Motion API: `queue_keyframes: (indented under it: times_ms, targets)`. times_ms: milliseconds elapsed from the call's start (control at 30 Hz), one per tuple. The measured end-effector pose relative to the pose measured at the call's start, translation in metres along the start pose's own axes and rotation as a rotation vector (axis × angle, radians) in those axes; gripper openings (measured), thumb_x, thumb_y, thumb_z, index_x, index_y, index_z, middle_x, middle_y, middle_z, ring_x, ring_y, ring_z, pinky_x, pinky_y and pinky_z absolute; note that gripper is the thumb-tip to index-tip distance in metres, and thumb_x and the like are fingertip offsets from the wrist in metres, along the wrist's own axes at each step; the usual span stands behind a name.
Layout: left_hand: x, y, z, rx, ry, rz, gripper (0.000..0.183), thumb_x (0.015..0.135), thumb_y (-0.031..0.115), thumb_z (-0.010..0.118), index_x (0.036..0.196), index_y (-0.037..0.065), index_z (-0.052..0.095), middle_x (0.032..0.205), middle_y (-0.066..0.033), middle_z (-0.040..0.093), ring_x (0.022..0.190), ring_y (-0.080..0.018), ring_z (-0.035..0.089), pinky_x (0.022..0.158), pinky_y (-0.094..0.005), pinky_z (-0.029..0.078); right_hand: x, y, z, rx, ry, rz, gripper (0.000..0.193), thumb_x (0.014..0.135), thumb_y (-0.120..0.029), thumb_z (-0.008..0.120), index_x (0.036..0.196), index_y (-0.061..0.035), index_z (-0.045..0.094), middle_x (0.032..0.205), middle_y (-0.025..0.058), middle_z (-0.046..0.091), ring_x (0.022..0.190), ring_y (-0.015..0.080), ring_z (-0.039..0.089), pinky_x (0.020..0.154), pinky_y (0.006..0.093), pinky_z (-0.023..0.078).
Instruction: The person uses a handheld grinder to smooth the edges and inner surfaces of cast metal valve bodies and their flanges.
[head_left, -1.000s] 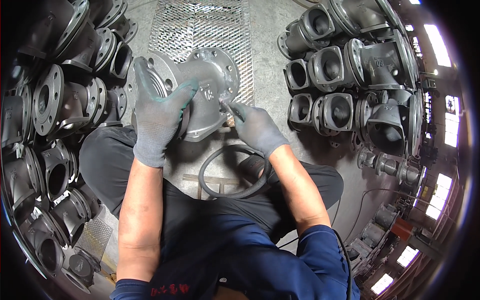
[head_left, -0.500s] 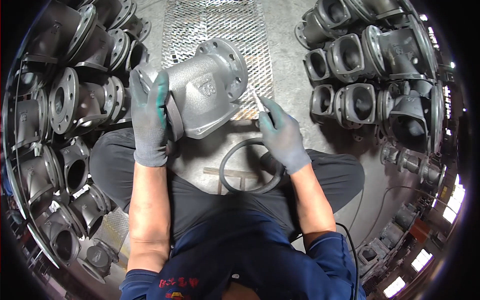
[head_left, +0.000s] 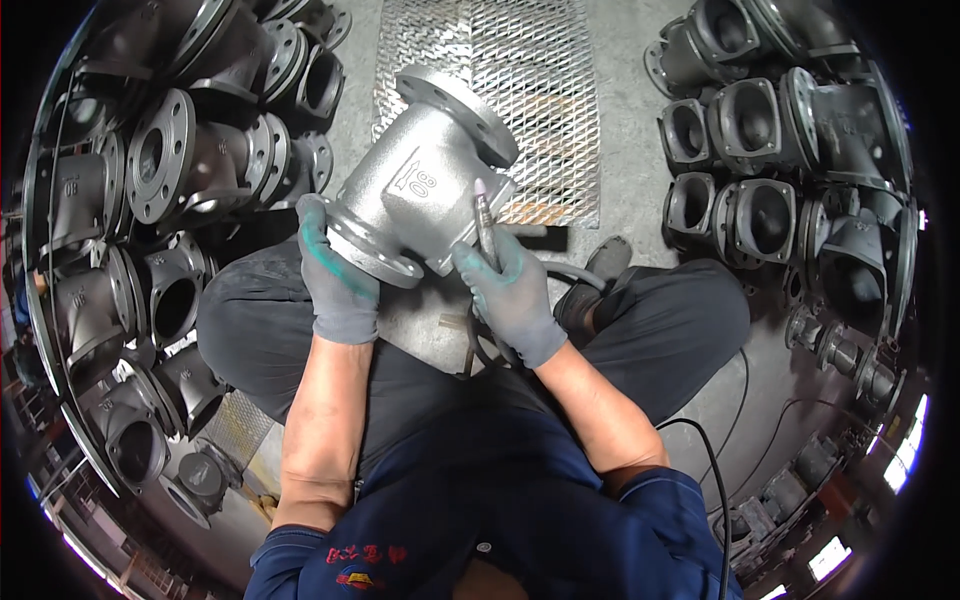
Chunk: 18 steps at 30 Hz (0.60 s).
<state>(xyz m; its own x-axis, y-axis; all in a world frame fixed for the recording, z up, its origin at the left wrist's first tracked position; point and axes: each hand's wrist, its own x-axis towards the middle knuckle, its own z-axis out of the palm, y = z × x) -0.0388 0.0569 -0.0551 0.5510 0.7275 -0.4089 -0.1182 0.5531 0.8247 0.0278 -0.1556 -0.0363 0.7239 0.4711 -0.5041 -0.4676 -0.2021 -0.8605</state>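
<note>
Two gloves point(head_left: 508, 298), one handheld casting point(head_left: 385, 182), one slim tool point(head_left: 486, 228), two stacks of castings point(head_left: 226, 160)

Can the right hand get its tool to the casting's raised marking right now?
Probably yes: the right hand holds the slim tool with its tip apparently near the raised marking, which nothing covers; the left hand holds the gray casting by its lower flange, clear of it.
</note>
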Motion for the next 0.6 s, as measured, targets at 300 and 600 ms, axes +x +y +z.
queue_keyframes:
  times_ms: [300, 600]
  targets:
    - [0.007, 0.008, 0.006, -0.143, 0.022, -0.109, 0.034, 0.116, 0.030, 0.049, 0.119, 0.002, 0.069, 0.119, -0.0102, 0.072, 0.116, -0.0234, 0.069, 0.107, -0.0397, 0.055, 0.012, 0.016, 0.004, -0.115, 0.014, -0.109, 0.023, 0.110, -0.022, 0.073, 0.118, -0.0007, 0.069, 0.079, 0.0022, 0.064, 0.066, 0.0102, 0.059, 0.060, 0.0306, 0.048]
    - [0.005, 0.004, -0.002, 0.031, -0.007, 0.000, 0.038, 0.116, 0.032, 0.048, 0.129, 0.002, 0.068, 0.128, -0.0109, 0.072, 0.121, -0.0245, 0.069, 0.110, -0.0420, 0.056, 0.014, 0.016, -0.010, 0.006, -0.144, -0.009, 0.034, 0.107, -0.019, 0.077, 0.132, -0.0008, 0.065, 0.093, 0.0102, 0.074, 0.078, 0.0140, 0.067, 0.070, 0.0327, 0.055]
